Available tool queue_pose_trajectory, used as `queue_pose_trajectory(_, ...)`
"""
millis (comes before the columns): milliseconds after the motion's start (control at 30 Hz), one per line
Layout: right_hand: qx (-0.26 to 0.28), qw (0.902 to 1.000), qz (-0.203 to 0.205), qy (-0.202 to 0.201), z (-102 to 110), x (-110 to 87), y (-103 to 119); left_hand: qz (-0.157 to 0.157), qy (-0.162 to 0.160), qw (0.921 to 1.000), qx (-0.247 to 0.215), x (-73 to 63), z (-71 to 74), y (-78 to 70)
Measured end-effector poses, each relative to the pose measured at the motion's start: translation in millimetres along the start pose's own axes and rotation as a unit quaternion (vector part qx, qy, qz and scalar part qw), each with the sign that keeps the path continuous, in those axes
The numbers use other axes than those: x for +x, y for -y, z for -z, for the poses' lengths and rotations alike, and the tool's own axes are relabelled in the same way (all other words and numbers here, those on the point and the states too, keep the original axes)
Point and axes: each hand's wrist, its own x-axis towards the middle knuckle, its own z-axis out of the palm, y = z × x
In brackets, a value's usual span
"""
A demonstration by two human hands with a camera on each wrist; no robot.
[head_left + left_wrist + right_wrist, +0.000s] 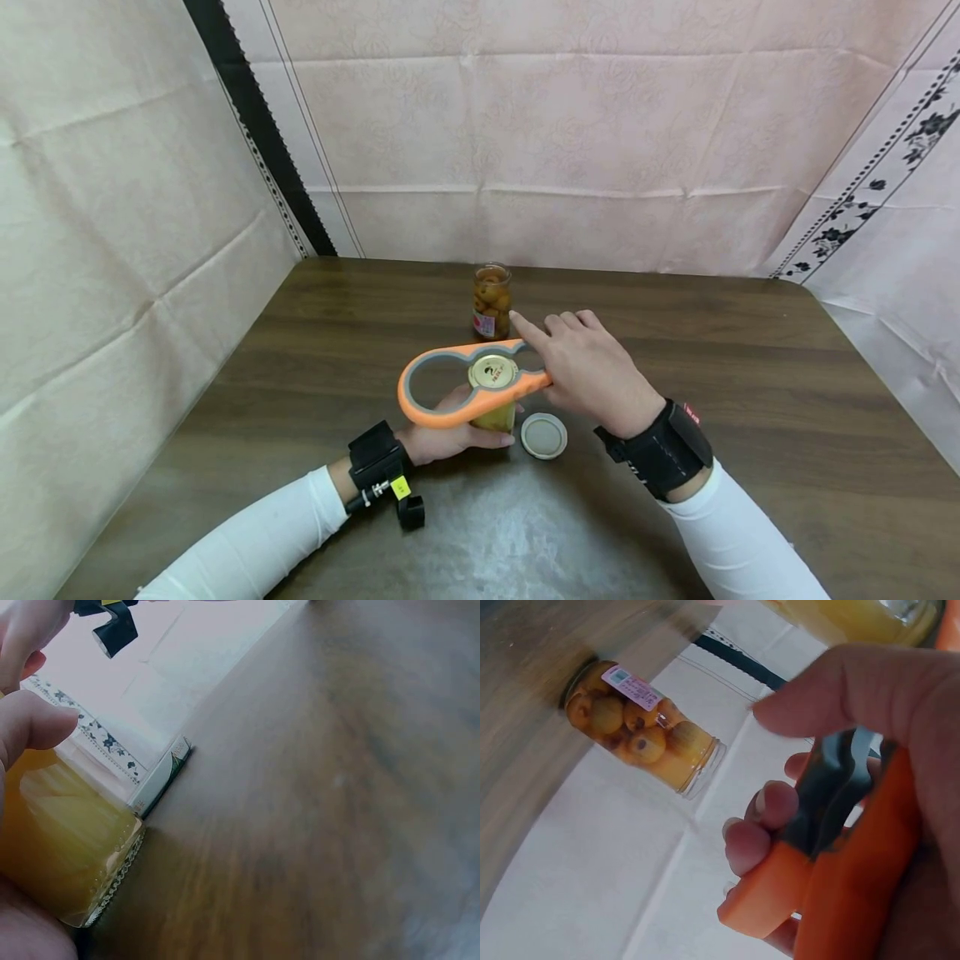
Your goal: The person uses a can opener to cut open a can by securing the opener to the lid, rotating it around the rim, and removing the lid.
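My left hand [442, 442] grips a glass jar [495, 419] of yellow contents, which stands on the table with a gold lid [492, 372] on top. In the left wrist view the thumb [37, 724] lies against the jar's side [67, 832]. An orange and grey jar opener [450, 419] surrounds that lid in the head view, its inner curves close on either side. Its handle end is in my right hand [592, 371]; the right wrist view has fingers curled round the orange handles [862, 855], index finger and thumb extended.
Just behind the opener stands a lidless glass jar [491, 300] of round brownish fruit in liquid. A loose lid [544, 436] lies on the wooden table [720, 400], right of the held jar. Pale cloth [600, 125] hangs behind the table and along its sides.
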Motion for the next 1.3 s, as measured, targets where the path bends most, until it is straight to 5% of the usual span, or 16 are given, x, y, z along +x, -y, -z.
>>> queue_pose_trajectory(100, -0.019, 0.9997, 0.001, -0.014, -2.4, -1.2, 2.3, -0.018, -0.023, 0.9996, 0.002, 0.8, 0.2, 1.2)
queue_pose_trajectory(267, -0.056, 0.9976, 0.001, -0.040, -3.9, -3.0, 6.3, -0.013, -0.010, 0.9990, 0.041, 1.7, 1.7, 1.3)
queue_pose_trajectory(467, -0.036, 0.9985, 0.001, -0.040, -4.1, -3.6, 6.8, -0.034, -0.023, 0.9988, 0.025, 3.0, 0.3, 1.0)
queue_pose_trajectory(867, -0.025, 0.9995, -0.004, -0.018, 3.8, -5.6, 8.9, -0.038, -0.028, 0.9985, 0.029, -3.5, -4.7, -25.5)
queue_pose_trajectory(1300, -0.112, 0.9918, -0.034, -0.053, 10.6, -15.7, 29.7, -0.035, -0.015, 0.9988, 0.030, 0.7, 0.1, 6.0)
